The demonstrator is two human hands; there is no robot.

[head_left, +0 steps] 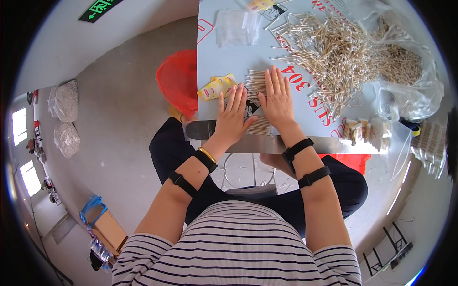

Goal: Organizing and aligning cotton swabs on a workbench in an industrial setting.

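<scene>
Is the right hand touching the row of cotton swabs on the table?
Touching. The head view shows the right hand lying flat, palm down, on the row of cotton swabs, whose ends stick out above and below it; the left hand lies alongside.

We see pale tan wooden cotton swabs (329,47) heaped on a light grey counter (238,57) with red lettering, yellow-and-red small paper packets (217,87) on the left, a red plastic basin (179,81), and a navy-and-white striped shirt (238,248).

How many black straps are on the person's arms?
4. Two on the left arm: one at the wrist beside a gold bangle, one higher on the forearm. Two on the right arm: wrist and forearm.
</scene>
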